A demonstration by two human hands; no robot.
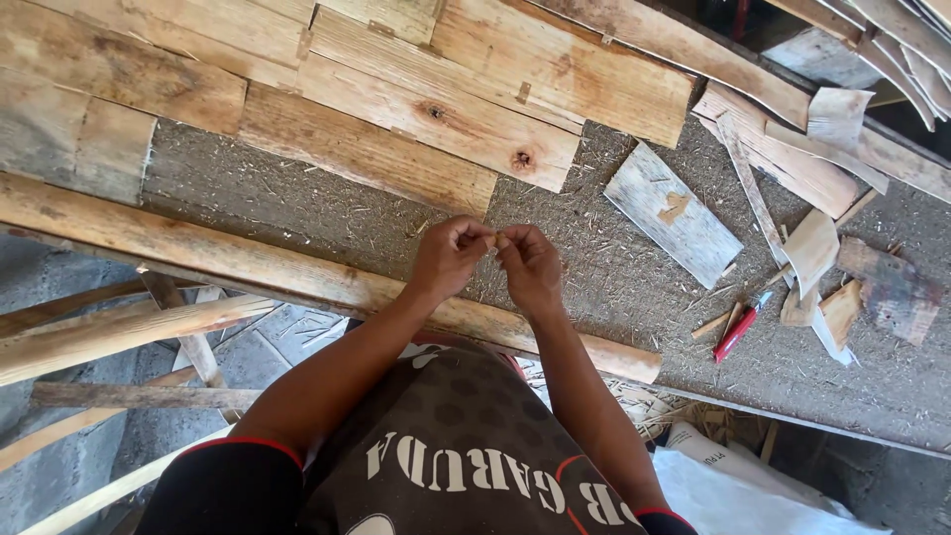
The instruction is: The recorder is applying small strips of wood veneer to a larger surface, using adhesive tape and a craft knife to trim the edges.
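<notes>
Both hands meet over the middle of the bench [327, 213], above a round pole [297, 277] that runs along its near edge. The left hand [448, 256] and right hand [530, 266] each have their fingers pinched together on a thin sliver of wood [494, 238], held between the fingertips just where the two hands touch. The sliver is too small to show more than a pale tip.

At three o'clock from the hands lies a grey board offcut [674, 213], and farther out, toward four o'clock, a red-handled knife [738, 332] rests among wood scraps [822, 287]. Long planks [416, 109] are stacked at twelve o'clock.

To handle such a fine strip well, I would judge that a light, even pinch close to the tips matters, with both wrists steady over the bench so the piece neither bends nor snaps.
</notes>
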